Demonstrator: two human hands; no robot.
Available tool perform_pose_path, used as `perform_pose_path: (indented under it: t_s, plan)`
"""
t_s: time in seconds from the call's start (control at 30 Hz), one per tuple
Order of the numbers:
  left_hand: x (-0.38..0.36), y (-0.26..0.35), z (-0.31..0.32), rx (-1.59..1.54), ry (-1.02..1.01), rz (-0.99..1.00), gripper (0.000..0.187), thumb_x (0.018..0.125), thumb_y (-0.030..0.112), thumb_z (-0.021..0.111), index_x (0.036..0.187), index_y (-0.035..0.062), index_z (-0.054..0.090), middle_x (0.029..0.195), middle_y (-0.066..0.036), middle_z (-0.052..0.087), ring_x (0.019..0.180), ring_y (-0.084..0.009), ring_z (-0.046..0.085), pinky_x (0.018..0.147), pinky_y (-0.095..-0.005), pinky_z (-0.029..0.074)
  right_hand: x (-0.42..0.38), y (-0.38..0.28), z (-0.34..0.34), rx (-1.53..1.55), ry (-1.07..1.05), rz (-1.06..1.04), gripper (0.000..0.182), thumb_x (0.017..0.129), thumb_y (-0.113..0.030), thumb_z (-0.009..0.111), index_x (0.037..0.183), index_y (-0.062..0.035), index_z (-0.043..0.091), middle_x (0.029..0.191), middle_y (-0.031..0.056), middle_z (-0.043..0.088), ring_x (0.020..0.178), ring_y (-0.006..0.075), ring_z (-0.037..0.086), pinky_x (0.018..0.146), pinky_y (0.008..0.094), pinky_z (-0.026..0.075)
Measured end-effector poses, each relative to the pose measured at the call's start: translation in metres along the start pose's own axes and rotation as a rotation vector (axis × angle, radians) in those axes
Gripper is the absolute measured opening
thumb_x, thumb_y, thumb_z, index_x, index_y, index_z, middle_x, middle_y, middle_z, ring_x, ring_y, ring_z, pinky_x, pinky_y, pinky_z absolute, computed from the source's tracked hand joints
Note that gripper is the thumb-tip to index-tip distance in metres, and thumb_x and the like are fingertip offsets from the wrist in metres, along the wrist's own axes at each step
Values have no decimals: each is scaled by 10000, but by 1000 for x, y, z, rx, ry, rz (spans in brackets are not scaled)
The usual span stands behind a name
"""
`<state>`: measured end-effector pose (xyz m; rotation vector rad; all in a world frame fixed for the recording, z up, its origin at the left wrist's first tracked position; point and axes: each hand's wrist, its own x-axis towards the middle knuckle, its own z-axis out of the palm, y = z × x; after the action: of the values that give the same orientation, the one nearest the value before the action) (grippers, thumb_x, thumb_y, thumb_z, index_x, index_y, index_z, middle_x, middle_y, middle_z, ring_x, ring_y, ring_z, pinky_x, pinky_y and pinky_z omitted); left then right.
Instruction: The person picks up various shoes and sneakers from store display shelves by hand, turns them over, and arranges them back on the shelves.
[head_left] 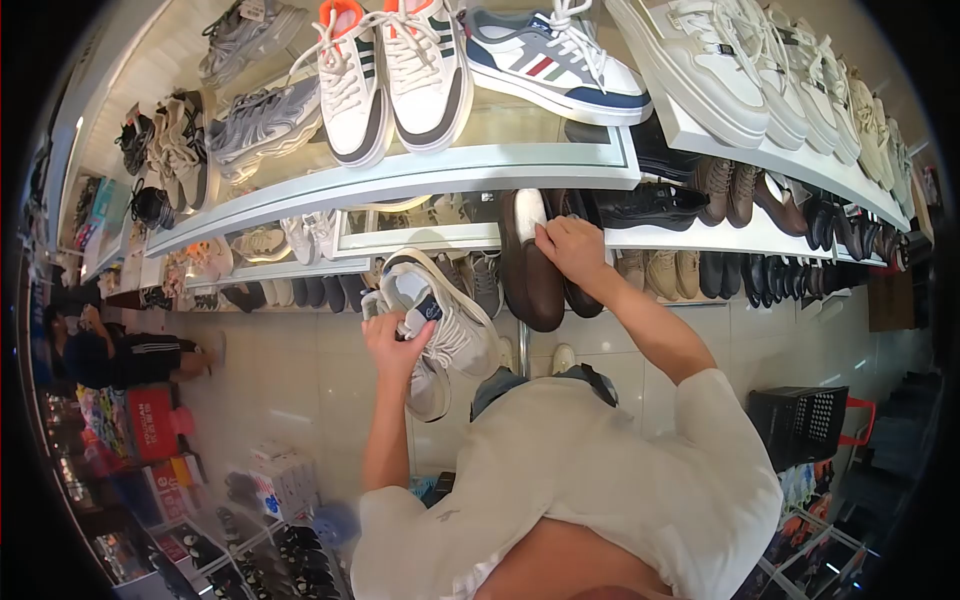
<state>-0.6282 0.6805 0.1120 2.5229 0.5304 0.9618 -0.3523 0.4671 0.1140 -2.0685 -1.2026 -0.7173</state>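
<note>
The fingers of our left hand (396, 345) clasped the pale sneakers (462, 335); those of our right hand (574, 246) closed on the brown shoes (535, 285), whose toes hung past the lower shelf (440, 238), beneath the upper shelf (440, 168).

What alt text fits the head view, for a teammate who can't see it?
The left hand holds pale lace-up sneakers, and the right hand holds dark brown shoes in front of white shelving. More footwear fills the shelves above and below; a black basket with a red handle is at right.
</note>
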Motion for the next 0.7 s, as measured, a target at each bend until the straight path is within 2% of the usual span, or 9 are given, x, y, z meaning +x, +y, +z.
perform_pose_path:
  t_s: [0.1, 0.2, 0.23, 0.3, 0.37, 0.43, 0.5, 0.57, 0.7]
  plan:
    - [-17, -15, -21, 61, 9, -29, 399, 585, 275, 909, 788, 80, 626, 743, -52, 608, 730, -267, 573, 741, -399, 400, 34, 7, 47, -69, 30, -92, 271, 821, -210, 705, 640, -109, 531, 615, 45, 545, 571, 244, 581, 538, 382, 466]
    - [-31, -27, -35, 81, -10, -65, 402, 597, 279, 906, 800, 78, 623, 757, -52, 605, 747, -269, 573, 753, -407, 401, 78, 17, 75, -89, 230, -183, 268, 848, -245, 698, 702, -59, 572, 733, 105, 630, 730, 317, 635, 683, 454, 503]
    - [-32, -30, -37, 82, -9, -83, 401, 600, 276, 906, 805, 78, 623, 760, -52, 606, 747, -271, 573, 753, -412, 401, 92, 26, 84, -92, 234, -190, 268, 848, -245, 698, 702, -59, 572, 733, 105, 630, 730, 317, 635, 683, 454, 503]
    - [-39, -36, -44, 86, -14, -104, 401, 602, 274, 905, 809, 77, 623, 763, -52, 608, 747, -273, 572, 752, -418, 402, 111, 31, 97, 30, -92, 18, 247, 865, -280, 681, 782, -54, 624, 770, 126, 657, 705, 317, 646, 646, 443, 508]
    - [-33, -42, -43, 83, -17, -141, 404, 602, 273, 904, 811, 73, 622, 760, -54, 606, 743, -275, 570, 745, -416, 401, 137, 28, 102, 15, -5, 33, 260, 883, -309, 664, 820, -58, 632, 760, 134, 654, 663, 325, 648, 603, 436, 513]
    - [-25, -43, -48, 84, -36, -154, 389, 598, 239, 894, 820, 63, 628, 778, -64, 617, 756, -287, 570, 739, -415, 400, 155, 40, 131, -155, 137, 74, 293, 871, -307, 674, 697, -91, 581, 651, 92, 611, 588, 288, 634, 535, 403, 505]
    - [-20, -45, -51, 84, -63, -168, 376, 593, 206, 884, 828, 54, 633, 797, -75, 629, 768, -298, 570, 733, -414, 399, 157, 54, 150, -226, 74, 120, 287, 865, -315, 679, 683, -114, 584, 643, 57, 613, 577, 265, 632, 535, 402, 497]
    - [-15, -50, -51, 95, -60, -144, 375, 595, 208, 883, 830, 53, 635, 796, -76, 629, 760, -302, 567, 723, -414, 401, 149, 76, 176, -311, 165, -34, 283, 861, -326, 682, 683, -128, 588, 633, 33, 607, 582, 239, 631, 548, 397, 486]
    - [-7, -58, -56, 135, -85, -109, 402, 601, 284, 903, 796, 81, 616, 731, -52, 586, 718, -275, 557, 717, -410, 399, 133, 75, 199, -292, 131, 78, 265, 861, -324, 674, 711, -122, 592, 651, 43, 604, 638, 236, 636, 575, 402, 476]
